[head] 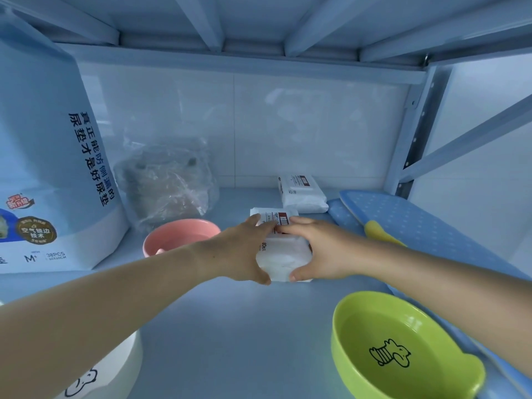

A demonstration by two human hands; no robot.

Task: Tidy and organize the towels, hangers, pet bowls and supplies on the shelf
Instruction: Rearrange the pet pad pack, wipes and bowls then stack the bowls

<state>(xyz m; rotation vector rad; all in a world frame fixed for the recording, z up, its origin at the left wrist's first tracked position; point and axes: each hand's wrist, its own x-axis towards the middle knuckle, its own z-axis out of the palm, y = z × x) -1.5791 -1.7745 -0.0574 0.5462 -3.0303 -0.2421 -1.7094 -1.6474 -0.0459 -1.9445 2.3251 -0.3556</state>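
From your head camera, much is cut off. The big pad bag [43, 168] runs out of view on the left. The white bowl [115, 367] at the near left is hidden partly by your left arm and the bottom edge. Your forearm also covers the near rim of the pink bowl [178, 234]. What sits inside the crumpled clear plastic bag [169, 182] at the far left is too blurred to name. So is the yellow piece [380, 233] on the blue dotted board [417, 223] at the right.

The green bowl [403, 347], near right, shows a drawn animal on its bottom.

Your left hand [241, 251] and right hand [316, 249] clasp a white wipes pack [283, 260] between them, mid-shelf [230, 326]. Fingers curl over its top and thumbs sit at its near edge. A second wipes pack [302, 194] lies just beyond, toward the back wall.
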